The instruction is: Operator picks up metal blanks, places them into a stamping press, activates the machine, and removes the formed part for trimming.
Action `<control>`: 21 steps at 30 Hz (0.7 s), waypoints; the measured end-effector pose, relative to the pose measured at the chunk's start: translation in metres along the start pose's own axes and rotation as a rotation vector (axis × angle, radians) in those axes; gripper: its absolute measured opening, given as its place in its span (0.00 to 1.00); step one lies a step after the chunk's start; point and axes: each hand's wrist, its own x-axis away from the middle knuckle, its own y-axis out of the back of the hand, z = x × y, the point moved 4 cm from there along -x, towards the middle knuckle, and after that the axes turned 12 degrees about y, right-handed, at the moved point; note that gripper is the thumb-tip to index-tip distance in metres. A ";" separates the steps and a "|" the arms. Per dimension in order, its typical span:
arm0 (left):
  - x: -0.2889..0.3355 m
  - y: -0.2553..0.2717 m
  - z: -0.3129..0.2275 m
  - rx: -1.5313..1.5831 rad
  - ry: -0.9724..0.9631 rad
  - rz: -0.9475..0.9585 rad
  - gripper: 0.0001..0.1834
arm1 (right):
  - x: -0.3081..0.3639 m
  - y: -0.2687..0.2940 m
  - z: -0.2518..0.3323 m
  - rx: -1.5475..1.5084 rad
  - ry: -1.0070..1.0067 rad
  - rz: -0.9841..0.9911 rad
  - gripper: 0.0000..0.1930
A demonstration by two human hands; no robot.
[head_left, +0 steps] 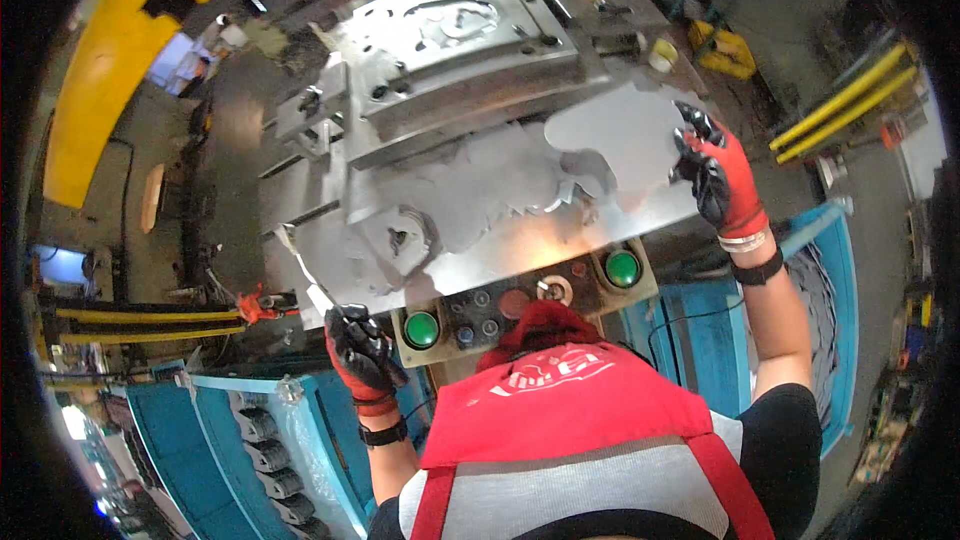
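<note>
My left hand (360,348), in a red and black glove, is closed around the lower end of a thin pale stick-like tool (312,285) with a bent tip. The tool lies over the left front edge of the metal press bed (450,275). At the right, my right hand (712,175), gloved alike, has its fingers curled at the edge of a flat grey metal sheet piece (620,130) with a curved outline. The sheet is over the right part of the bed. A small flat metal part (400,240) with a central opening sits on the bed's left side.
A heavy steel die block (460,30) stands behind the bed. In front is a control panel (485,318) with a green button (421,330) on the left and another green button (622,268) on the right. A blue bin (275,450) holds stacked metal parts. Yellow rails (845,105) stand right.
</note>
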 end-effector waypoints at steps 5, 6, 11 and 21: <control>0.005 0.008 0.000 0.122 0.061 -0.036 0.17 | -0.101 -0.096 -0.027 -0.137 0.113 0.111 0.10; 0.008 0.010 0.002 0.192 0.066 -0.096 0.17 | -0.124 -0.112 -0.043 -0.120 0.105 0.123 0.11; 0.024 0.028 -0.001 0.188 0.037 -0.129 0.17 | -0.207 -0.170 -0.097 0.090 0.377 -0.075 0.14; 0.039 0.053 -0.001 0.227 -0.009 -0.312 0.19 | -0.236 -0.207 -0.127 0.777 0.368 -0.119 0.21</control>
